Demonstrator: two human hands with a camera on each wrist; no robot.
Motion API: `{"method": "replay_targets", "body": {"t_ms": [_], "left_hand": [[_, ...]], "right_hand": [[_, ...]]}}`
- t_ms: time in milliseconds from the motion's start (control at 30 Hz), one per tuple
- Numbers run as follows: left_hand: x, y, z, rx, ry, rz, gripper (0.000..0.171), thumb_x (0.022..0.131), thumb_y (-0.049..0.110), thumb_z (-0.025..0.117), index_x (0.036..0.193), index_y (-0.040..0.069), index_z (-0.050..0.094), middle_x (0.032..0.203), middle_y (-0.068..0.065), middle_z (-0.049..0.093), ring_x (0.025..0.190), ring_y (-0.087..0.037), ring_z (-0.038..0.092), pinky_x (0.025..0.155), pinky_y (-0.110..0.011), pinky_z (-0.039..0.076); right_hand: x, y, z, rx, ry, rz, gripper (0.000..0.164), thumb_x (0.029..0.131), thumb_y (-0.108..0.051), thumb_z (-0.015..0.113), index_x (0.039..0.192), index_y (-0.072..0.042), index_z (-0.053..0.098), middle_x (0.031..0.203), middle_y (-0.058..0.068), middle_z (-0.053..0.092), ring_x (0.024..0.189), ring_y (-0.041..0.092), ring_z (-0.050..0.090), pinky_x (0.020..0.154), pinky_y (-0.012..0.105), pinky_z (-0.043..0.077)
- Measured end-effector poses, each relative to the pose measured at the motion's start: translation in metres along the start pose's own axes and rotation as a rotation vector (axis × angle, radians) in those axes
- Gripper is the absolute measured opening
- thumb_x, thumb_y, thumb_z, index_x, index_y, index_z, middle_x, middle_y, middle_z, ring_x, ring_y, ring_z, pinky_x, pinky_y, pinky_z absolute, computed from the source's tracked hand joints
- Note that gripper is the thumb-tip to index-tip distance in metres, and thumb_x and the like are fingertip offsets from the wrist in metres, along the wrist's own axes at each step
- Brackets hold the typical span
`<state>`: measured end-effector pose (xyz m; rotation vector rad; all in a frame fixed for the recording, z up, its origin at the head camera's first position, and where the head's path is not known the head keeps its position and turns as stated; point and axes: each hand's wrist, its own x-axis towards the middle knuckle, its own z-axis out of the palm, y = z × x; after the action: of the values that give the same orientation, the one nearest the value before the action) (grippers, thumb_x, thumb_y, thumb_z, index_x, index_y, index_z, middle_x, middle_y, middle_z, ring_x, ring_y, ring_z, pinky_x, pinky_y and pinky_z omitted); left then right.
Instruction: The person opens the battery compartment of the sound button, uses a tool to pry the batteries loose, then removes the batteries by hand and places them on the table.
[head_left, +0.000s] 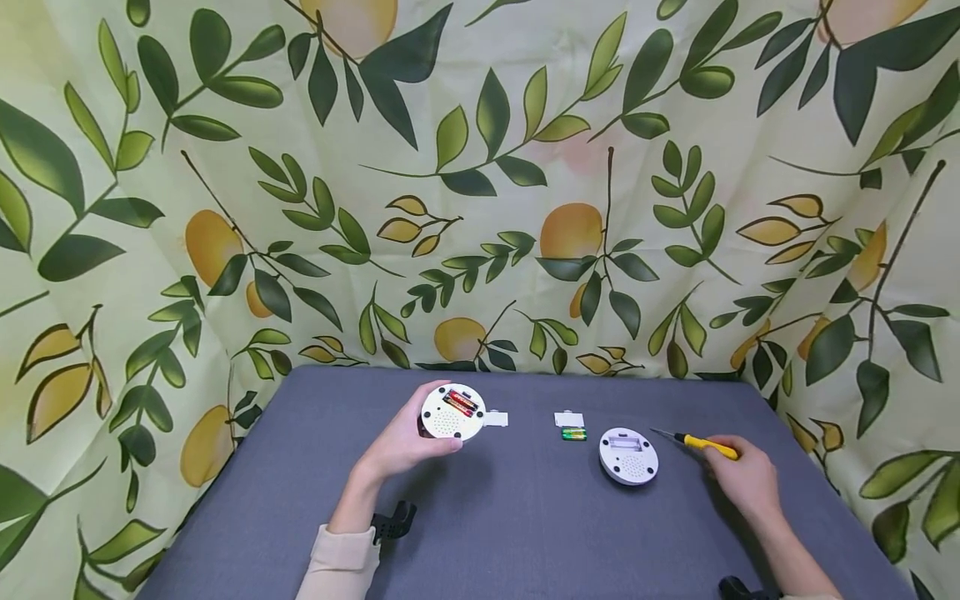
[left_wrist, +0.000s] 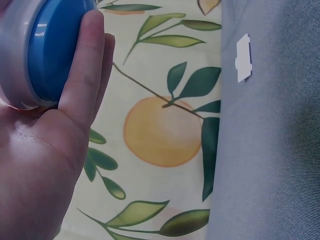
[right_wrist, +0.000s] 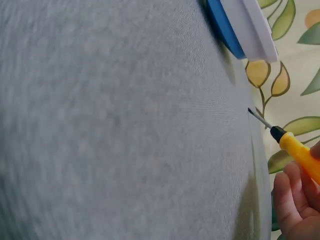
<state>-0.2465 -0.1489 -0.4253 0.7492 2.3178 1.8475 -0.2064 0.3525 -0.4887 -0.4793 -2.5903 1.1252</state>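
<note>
My left hand (head_left: 397,442) grips a round white device (head_left: 442,423) by its edge and holds it up. Two red batteries (head_left: 461,403) sit in its uncovered compartment; its other face is blue (left_wrist: 55,47) in the left wrist view. My right hand (head_left: 748,482) holds a screwdriver (head_left: 708,444) by its yellow handle, the metal shaft pointing left. Just left of the screwdriver tip, a second round white device (head_left: 628,465) lies on the table with its battery compartment bare and its blue side (right_wrist: 227,30) down.
A small white battery cover (head_left: 497,418) lies just right of the held device. Another white cover (head_left: 569,419) lies mid-table, with green batteries (head_left: 573,434) right in front of it. The grey table (head_left: 510,533) ends at a leaf-and-fruit patterned curtain (head_left: 495,275) behind and at the sides.
</note>
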Motion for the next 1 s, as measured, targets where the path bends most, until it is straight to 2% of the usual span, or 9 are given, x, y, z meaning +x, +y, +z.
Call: {"method": "replay_targets", "body": {"t_ms": [133,533,700,1000], "left_hand": [[-0.002,0.001,-0.001,0.019,0.014,-0.005,0.085,0.078,0.012,0.085,0.150,0.013,0.039,0.131,-0.015,0.055,0.107,-0.024,0.056,0.091,-0.027,0.046],[0.001,-0.001,0.002,-0.001,-0.017,0.006,0.086,0.079,0.010,0.084,0.150,0.008,0.037,0.132,-0.016,0.054,0.105,-0.023,0.057,0.089,-0.025,0.047],[0.000,-0.001,0.002,-0.008,-0.023,0.010,0.087,0.079,0.010,0.083,0.151,0.003,0.035,0.132,-0.017,0.054,0.105,-0.024,0.057,0.089,-0.025,0.046],[0.001,0.001,0.001,-0.004,-0.026,-0.006,0.087,0.079,0.011,0.084,0.151,0.008,0.036,0.133,-0.016,0.053,0.105,-0.025,0.056,0.089,-0.027,0.047]], "right_hand": [[0.000,-0.006,0.002,0.106,-0.015,0.003,0.038,0.101,-0.021,0.056,0.123,0.009,0.062,0.105,0.023,0.067,0.071,0.009,0.063,0.060,0.022,0.052],[-0.008,-0.036,-0.005,0.203,0.001,0.003,0.040,0.104,-0.028,0.054,0.127,0.003,0.061,0.107,0.022,0.068,0.074,0.009,0.064,0.066,0.019,0.053],[-0.013,-0.054,-0.005,0.218,-0.007,-0.040,0.039,0.105,-0.028,0.054,0.128,0.003,0.061,0.106,0.019,0.068,0.073,0.007,0.063,0.067,0.018,0.053],[-0.022,-0.084,-0.004,0.275,0.009,-0.140,0.034,0.104,-0.024,0.058,0.123,0.004,0.063,0.096,0.012,0.067,0.072,0.009,0.061,0.067,0.017,0.053]]}}
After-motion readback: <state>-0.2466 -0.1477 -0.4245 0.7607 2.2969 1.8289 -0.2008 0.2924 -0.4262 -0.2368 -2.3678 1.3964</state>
